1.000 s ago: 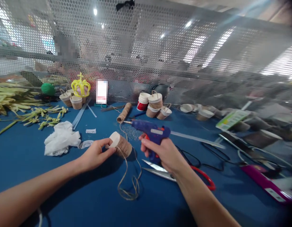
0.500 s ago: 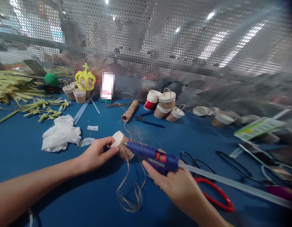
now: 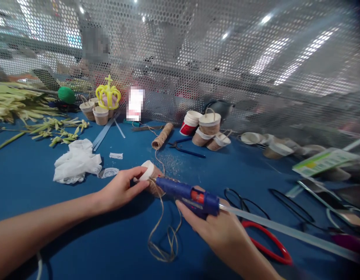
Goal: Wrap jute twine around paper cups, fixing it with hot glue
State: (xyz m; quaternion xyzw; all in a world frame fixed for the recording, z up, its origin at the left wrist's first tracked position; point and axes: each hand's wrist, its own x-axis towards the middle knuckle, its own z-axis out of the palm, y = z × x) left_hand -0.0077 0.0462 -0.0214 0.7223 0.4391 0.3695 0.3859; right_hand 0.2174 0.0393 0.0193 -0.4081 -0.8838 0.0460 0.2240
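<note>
My left hand (image 3: pixel 123 190) grips the white rim of a small paper cup (image 3: pixel 147 170) wrapped in brown twine, which lies tilted on the table. In my right hand (image 3: pixel 215 225) is a blue hot glue gun (image 3: pixel 186 190) with a long clear glue stick (image 3: pixel 270 223) running out of its back. The gun's nozzle points at the cup's side just below the rim, close to my left fingertips. Loose twine (image 3: pixel 161 254) hangs from the cup and lies coiled in front of it. Another strand leads back to a twine roll (image 3: pixel 163 136).
Blue pliers (image 3: pixel 187 149) lie behind the cup. Twine-wrapped cups (image 3: pixel 209 123) stand stacked at back right, others (image 3: pixel 100 116) at back left by a yellow crown (image 3: pixel 108 95). White lace fabric (image 3: pixel 76 161) lies left. Red-handled scissors (image 3: pixel 269 241) lie right. Perforated metal (image 3: pixel 174 66) closes the back.
The view has shifted slightly, so the scene sits a little to the right. The glue gun still points at the cup, and both hands keep their holds.
</note>
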